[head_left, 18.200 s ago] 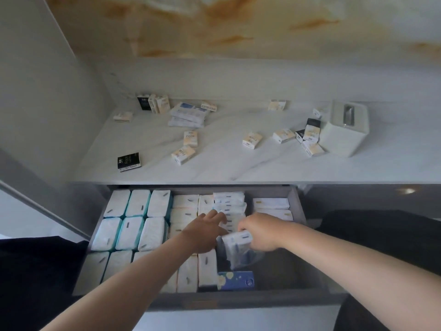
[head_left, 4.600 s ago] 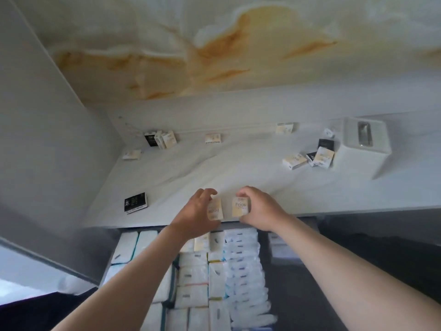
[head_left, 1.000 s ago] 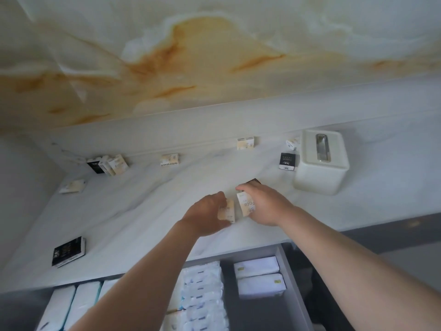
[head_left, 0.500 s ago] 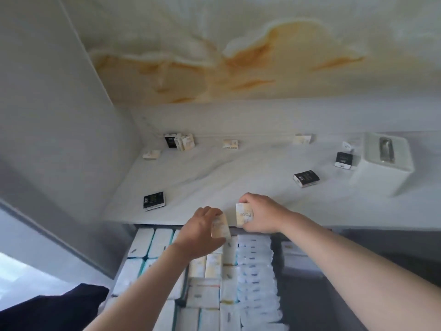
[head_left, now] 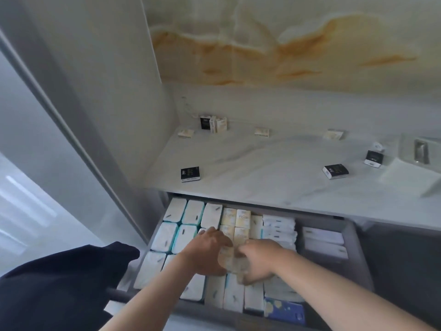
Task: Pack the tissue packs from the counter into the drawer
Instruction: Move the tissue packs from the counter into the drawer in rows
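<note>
Down they go: the left hand (head_left: 207, 254) and right hand (head_left: 259, 261) have dropped from the bench (head_left: 262, 168) edge into the drawer (head_left: 360, 254), two cream packs (head_left: 229, 259) blurred in their grip. The bench's scatter has thinned since the start, and cream rows (head_left: 236, 219) now sit at the drawer's back.

This looks like a home: a built-in niche with a pale marble-look counter (head_left: 262, 168) beyond where the left hand (head_left: 207, 254) and right hand (head_left: 259, 259) grip, backed by an amber-veined panel (head_left: 286, 44). The drawer (head_left: 358, 254) around the grip is lined with tissue packs (head_left: 194, 212); a white tissue box (head_left: 405, 175) stands up and right of it.
</note>
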`<action>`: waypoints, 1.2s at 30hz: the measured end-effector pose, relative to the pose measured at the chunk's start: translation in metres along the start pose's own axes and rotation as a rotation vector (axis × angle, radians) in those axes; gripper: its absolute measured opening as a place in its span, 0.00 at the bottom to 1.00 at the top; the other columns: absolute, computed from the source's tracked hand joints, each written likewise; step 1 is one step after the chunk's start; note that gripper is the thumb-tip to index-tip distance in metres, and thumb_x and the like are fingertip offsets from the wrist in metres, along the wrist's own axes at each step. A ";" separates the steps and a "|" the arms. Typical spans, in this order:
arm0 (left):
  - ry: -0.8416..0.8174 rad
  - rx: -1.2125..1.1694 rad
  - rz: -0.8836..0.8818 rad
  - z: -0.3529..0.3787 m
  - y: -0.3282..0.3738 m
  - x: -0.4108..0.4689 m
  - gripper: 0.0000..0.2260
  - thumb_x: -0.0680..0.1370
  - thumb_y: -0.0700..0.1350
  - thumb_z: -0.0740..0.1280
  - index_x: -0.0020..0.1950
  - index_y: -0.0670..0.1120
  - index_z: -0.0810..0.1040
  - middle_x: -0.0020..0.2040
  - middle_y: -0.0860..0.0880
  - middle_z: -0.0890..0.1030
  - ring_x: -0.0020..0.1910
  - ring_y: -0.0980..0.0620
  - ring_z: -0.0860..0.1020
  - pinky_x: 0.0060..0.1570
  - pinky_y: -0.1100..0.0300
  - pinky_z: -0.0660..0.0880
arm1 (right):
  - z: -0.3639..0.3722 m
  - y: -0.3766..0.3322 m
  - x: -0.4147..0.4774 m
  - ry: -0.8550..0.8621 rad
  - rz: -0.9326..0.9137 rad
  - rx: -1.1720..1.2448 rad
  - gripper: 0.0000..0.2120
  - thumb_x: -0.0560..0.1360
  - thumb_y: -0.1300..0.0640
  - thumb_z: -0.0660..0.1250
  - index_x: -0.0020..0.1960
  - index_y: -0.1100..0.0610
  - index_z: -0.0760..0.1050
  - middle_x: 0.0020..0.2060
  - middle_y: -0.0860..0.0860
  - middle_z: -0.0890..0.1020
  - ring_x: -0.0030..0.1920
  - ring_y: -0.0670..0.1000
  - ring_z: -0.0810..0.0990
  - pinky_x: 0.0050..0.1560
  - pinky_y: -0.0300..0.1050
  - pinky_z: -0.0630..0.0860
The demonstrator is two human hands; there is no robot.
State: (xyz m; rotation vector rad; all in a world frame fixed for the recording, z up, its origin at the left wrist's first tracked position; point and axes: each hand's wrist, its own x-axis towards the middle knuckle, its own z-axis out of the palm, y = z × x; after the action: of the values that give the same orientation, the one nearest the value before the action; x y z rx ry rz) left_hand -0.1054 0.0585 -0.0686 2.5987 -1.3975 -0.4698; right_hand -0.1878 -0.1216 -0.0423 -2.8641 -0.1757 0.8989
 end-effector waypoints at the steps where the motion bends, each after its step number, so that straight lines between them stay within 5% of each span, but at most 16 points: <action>1: -0.002 0.029 0.019 0.003 0.002 0.001 0.31 0.67 0.63 0.71 0.67 0.54 0.74 0.61 0.54 0.76 0.59 0.52 0.70 0.63 0.55 0.69 | 0.005 -0.001 -0.002 0.015 0.024 -0.006 0.36 0.67 0.36 0.71 0.69 0.50 0.69 0.61 0.51 0.76 0.57 0.55 0.77 0.54 0.49 0.76; 9: -0.082 0.288 0.081 0.013 0.007 0.001 0.33 0.69 0.61 0.72 0.70 0.51 0.68 0.64 0.51 0.72 0.64 0.48 0.67 0.65 0.55 0.63 | 0.028 -0.009 -0.002 0.186 0.252 -0.001 0.40 0.71 0.27 0.58 0.69 0.57 0.65 0.59 0.55 0.78 0.55 0.57 0.79 0.48 0.49 0.77; 14: -0.047 0.232 0.078 0.013 0.002 -0.003 0.33 0.67 0.60 0.73 0.70 0.53 0.68 0.64 0.53 0.70 0.63 0.50 0.66 0.65 0.56 0.64 | 0.012 -0.001 -0.008 0.245 -0.070 -0.042 0.24 0.75 0.41 0.63 0.65 0.53 0.69 0.59 0.52 0.72 0.56 0.56 0.76 0.48 0.48 0.71; 19: -0.042 0.217 0.060 0.016 0.004 -0.004 0.31 0.69 0.59 0.70 0.70 0.52 0.69 0.64 0.52 0.72 0.64 0.50 0.67 0.67 0.56 0.64 | 0.032 0.006 -0.010 0.105 -0.105 -0.222 0.30 0.71 0.56 0.69 0.71 0.54 0.65 0.63 0.56 0.72 0.62 0.58 0.73 0.56 0.52 0.72; 26: 0.008 0.231 0.055 0.014 0.004 -0.008 0.31 0.68 0.60 0.70 0.70 0.54 0.71 0.63 0.52 0.72 0.63 0.50 0.66 0.67 0.55 0.64 | 0.038 -0.006 -0.007 0.211 0.108 0.004 0.38 0.74 0.33 0.64 0.72 0.54 0.55 0.53 0.57 0.80 0.48 0.59 0.80 0.44 0.51 0.77; 28: 0.009 0.229 0.048 0.013 0.004 -0.008 0.31 0.69 0.60 0.70 0.70 0.54 0.71 0.63 0.52 0.71 0.63 0.50 0.66 0.65 0.55 0.66 | 0.037 -0.006 -0.010 0.177 0.077 0.012 0.38 0.73 0.34 0.64 0.72 0.52 0.54 0.51 0.56 0.80 0.46 0.59 0.80 0.43 0.50 0.76; 32: 0.004 0.223 0.034 0.013 0.004 -0.007 0.31 0.69 0.60 0.70 0.70 0.55 0.70 0.62 0.54 0.72 0.62 0.50 0.67 0.62 0.56 0.67 | 0.034 -0.002 -0.012 0.140 -0.015 -0.079 0.34 0.73 0.51 0.66 0.73 0.51 0.54 0.52 0.56 0.78 0.46 0.58 0.78 0.40 0.48 0.73; 36: 0.003 0.233 0.022 0.012 0.006 -0.003 0.30 0.69 0.59 0.71 0.68 0.54 0.70 0.61 0.54 0.73 0.60 0.51 0.67 0.58 0.57 0.69 | 0.036 -0.003 -0.009 0.197 0.067 0.003 0.28 0.75 0.46 0.66 0.70 0.52 0.61 0.55 0.55 0.79 0.51 0.59 0.79 0.43 0.49 0.74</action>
State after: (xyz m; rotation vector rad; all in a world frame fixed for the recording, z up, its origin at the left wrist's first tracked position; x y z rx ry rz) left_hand -0.1151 0.0578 -0.0774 2.7575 -1.5630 -0.3166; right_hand -0.2164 -0.1168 -0.0661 -2.9479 -0.0584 0.6213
